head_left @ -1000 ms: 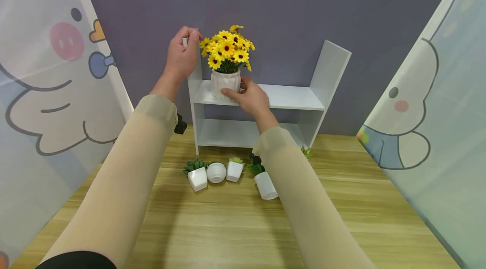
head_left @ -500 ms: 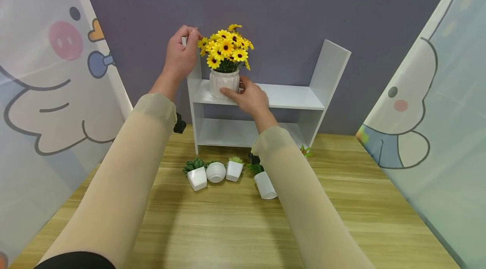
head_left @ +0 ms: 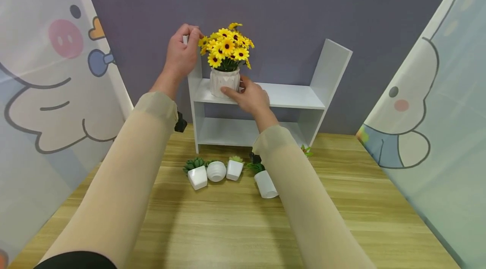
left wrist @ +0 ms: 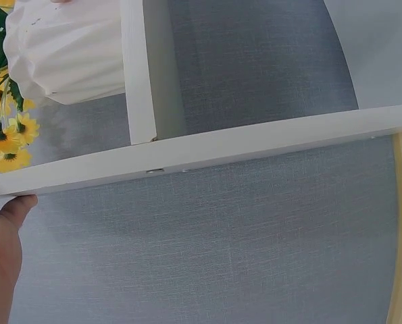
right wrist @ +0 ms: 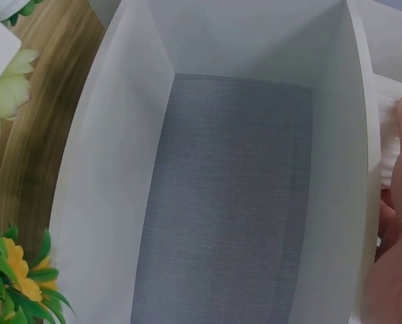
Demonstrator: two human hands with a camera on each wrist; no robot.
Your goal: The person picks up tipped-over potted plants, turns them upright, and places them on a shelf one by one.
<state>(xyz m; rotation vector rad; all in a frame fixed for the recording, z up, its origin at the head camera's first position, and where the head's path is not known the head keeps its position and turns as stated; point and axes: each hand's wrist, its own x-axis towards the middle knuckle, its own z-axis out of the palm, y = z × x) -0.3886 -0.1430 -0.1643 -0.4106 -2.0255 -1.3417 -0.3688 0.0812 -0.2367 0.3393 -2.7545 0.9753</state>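
Right fingers (head_left: 232, 93) pinch flowerpot (head_left: 224, 81) on white shelf (head_left: 290, 96), left fingers (head_left: 187, 30) side panel (head_left: 195, 75); wooden table (head_left: 220, 226), grey wall (head_left: 284, 7).

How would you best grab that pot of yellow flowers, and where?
Probably by the white pot, below the flowers, coming from the right, where the right hand holds it. The pot stands upright, the flowers spread wider than it, and the shelf's side panel is close on the left.
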